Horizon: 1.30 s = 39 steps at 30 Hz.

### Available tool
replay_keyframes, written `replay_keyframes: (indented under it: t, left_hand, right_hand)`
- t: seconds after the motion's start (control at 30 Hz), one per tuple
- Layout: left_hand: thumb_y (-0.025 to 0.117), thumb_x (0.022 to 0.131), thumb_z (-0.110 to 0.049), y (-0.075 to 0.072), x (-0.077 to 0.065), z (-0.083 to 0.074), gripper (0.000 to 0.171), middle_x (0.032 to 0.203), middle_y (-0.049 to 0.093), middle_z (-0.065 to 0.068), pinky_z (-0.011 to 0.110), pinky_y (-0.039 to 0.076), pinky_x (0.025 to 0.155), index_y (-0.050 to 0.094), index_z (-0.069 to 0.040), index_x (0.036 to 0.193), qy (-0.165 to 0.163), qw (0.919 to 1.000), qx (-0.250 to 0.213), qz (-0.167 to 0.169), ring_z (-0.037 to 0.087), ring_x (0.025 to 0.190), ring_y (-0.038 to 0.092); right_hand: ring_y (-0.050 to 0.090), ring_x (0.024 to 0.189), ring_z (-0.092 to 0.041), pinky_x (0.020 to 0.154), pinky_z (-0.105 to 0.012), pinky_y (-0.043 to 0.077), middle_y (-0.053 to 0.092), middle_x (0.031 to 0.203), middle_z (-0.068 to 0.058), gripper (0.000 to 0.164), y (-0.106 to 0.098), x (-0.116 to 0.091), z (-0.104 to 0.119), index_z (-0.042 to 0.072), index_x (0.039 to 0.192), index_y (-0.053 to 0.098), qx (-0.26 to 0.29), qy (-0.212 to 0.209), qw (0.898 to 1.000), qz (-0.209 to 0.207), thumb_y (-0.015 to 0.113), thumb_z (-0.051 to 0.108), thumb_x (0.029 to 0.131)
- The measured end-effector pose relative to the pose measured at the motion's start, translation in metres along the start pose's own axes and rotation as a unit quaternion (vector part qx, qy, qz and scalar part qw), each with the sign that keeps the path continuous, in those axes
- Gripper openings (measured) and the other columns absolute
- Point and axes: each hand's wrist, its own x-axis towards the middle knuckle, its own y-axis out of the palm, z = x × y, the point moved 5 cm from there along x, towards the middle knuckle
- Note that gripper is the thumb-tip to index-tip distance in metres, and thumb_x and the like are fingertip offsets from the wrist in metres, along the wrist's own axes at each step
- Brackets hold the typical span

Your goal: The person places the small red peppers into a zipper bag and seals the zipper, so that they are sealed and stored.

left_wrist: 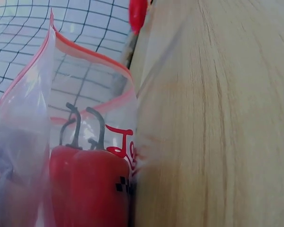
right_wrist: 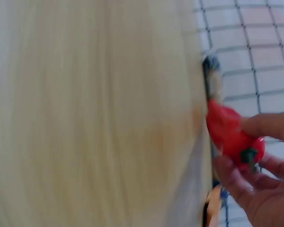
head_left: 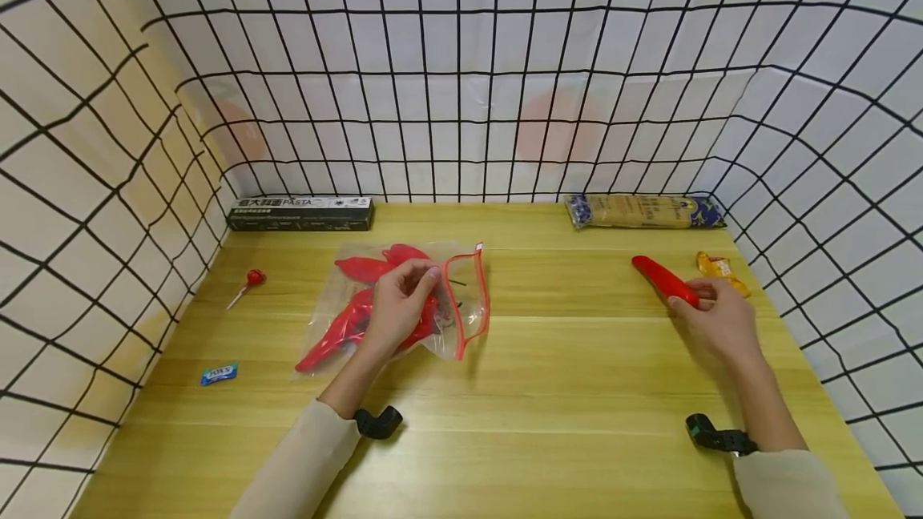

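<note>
A clear zip bag (head_left: 486, 295) with a red-edged mouth lies on the table, its opening facing right and gaping. Several red peppers (head_left: 346, 319) are inside; dark stems show near the mouth in the left wrist view. My left hand (head_left: 398, 303) pinches the bag's upper film close to the opening, with thumb and fingers together. Over on the right, my right hand (head_left: 724, 319) holds another red pepper (head_left: 659, 277) by its stem end, between thumb and fingers. In the right wrist view this pepper (right_wrist: 227, 127) shows its green stem end and appears raised off the table.
A black pasta box (head_left: 299, 215) and a noodle packet (head_left: 645, 211) lie along the back mesh. At left are a red lollipop (head_left: 255, 277) and a small blue wrapped candy (head_left: 219, 375). A yellow-orange packet (head_left: 714, 264) lies behind my right hand. Black wire mesh (head_left: 476, 102) surrounds the table.
</note>
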Motion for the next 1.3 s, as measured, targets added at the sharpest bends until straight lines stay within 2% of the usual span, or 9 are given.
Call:
replay_keyframes:
  t: [0.13, 0.3, 0.43, 0.53, 0.63, 0.83, 1.03, 1.17, 1.3]
  left_hand:
    - [0.064, 0.092, -0.044, -0.001, 0.000, -0.005, 0.021, 0.088, 0.070, -0.004, 0.025, 0.054, 0.068, 0.070, -0.026, 0.101, 0.024, 0.9993, 0.027, -0.009, 0.015, 0.080, 0.064]
    - [0.064, 0.092, -0.042, -0.002, -0.001, -0.013, 0.017, 0.081, 0.069, -0.010, 0.027, 0.049, 0.054, 0.072, -0.028, 0.099, 0.067, 0.9940, 0.082, -0.028, 0.009, 0.072, 0.061]
    - [0.065, 0.092, -0.040, -0.002, -0.002, -0.018, 0.017, 0.081, 0.070, -0.011, 0.026, 0.045, 0.047, 0.073, -0.026, 0.100, 0.089, 0.9891, 0.109, -0.043, 0.007, 0.068, 0.060]
    - [0.066, 0.092, -0.039, -0.002, -0.003, -0.021, 0.019, 0.086, 0.072, -0.012, 0.024, 0.051, 0.055, 0.073, -0.025, 0.101, 0.098, 0.9870, 0.116, -0.052, 0.003, 0.072, 0.064]
    - [0.066, 0.092, -0.039, -0.002, -0.004, -0.024, 0.020, 0.092, 0.073, -0.013, 0.025, 0.057, 0.068, 0.073, -0.025, 0.103, 0.103, 0.9866, 0.113, -0.056, 0.001, 0.080, 0.068]
    - [0.065, 0.092, -0.039, -0.001, -0.005, -0.027, 0.019, 0.093, 0.073, -0.011, 0.032, 0.059, 0.072, 0.073, -0.024, 0.102, 0.107, 0.9874, 0.099, -0.062, 0.004, 0.083, 0.068]
    - [0.066, 0.091, -0.043, -0.001, -0.007, -0.026, 0.021, 0.093, 0.072, -0.010, 0.028, 0.058, 0.070, 0.073, -0.027, 0.102, 0.069, 0.9941, 0.048, -0.069, 0.010, 0.079, 0.066]
    - [0.066, 0.091, -0.042, 0.000, -0.007, -0.026, 0.023, 0.093, 0.072, -0.005, 0.023, 0.055, 0.067, 0.073, -0.024, 0.103, 0.052, 0.9957, 0.017, -0.075, 0.014, 0.078, 0.064]
    - [0.066, 0.092, -0.034, 0.001, -0.008, -0.028, 0.020, 0.093, 0.072, 0.000, 0.020, 0.052, 0.064, 0.073, -0.019, 0.103, 0.043, 0.9960, 0.005, -0.079, 0.017, 0.077, 0.064]
  right_hand:
    - [0.065, 0.105, -0.032, 0.066, -0.021, 0.054, 0.058, 0.127, -0.021, 0.058, 0.011, -0.008, 0.037, 0.006, 0.130, 0.051, 0.076, -0.031, 0.997, -0.005, 0.060, 0.050, 0.092]
    - [0.070, 0.094, -0.012, 0.075, -0.023, 0.057, 0.059, 0.129, -0.015, 0.056, 0.041, -0.013, 0.090, 0.011, 0.132, 0.049, 0.173, -0.068, 0.981, 0.062, 0.062, 0.047, 0.092]
    - [0.069, 0.103, -0.019, 0.081, -0.027, 0.057, 0.051, 0.135, -0.012, 0.049, 0.070, -0.021, 0.131, 0.011, 0.131, 0.052, 0.243, -0.089, 0.957, 0.134, 0.067, 0.036, 0.092]
    - [0.067, 0.109, -0.025, 0.087, -0.038, 0.057, 0.049, 0.135, -0.011, 0.044, 0.093, -0.028, 0.157, 0.013, 0.128, 0.055, 0.277, -0.094, 0.941, 0.169, 0.070, 0.029, 0.090]
    - [0.067, 0.110, -0.026, 0.090, -0.047, 0.054, 0.052, 0.131, -0.010, 0.041, 0.114, -0.031, 0.177, 0.015, 0.126, 0.057, 0.289, -0.100, 0.936, 0.177, 0.072, 0.028, 0.089]
    - [0.066, 0.108, -0.028, 0.089, -0.042, 0.055, 0.059, 0.123, -0.011, 0.043, 0.148, -0.029, 0.199, 0.011, 0.122, 0.057, 0.308, -0.112, 0.931, 0.158, 0.075, 0.027, 0.087]
    - [0.064, 0.111, -0.026, 0.091, -0.033, 0.055, 0.062, 0.122, -0.012, 0.046, 0.167, -0.027, 0.209, 0.008, 0.124, 0.055, 0.339, -0.103, 0.922, 0.155, 0.076, 0.024, 0.086]
    - [0.069, 0.102, -0.029, 0.083, -0.033, 0.057, 0.065, 0.122, -0.015, 0.052, 0.173, -0.028, 0.215, 0.008, 0.128, 0.051, 0.359, -0.088, 0.917, 0.151, 0.076, 0.024, 0.085]
    - [0.070, 0.100, -0.025, 0.081, -0.032, 0.058, 0.068, 0.119, -0.013, 0.055, 0.179, -0.029, 0.221, 0.008, 0.128, 0.050, 0.345, -0.081, 0.925, 0.137, 0.076, 0.028, 0.085]
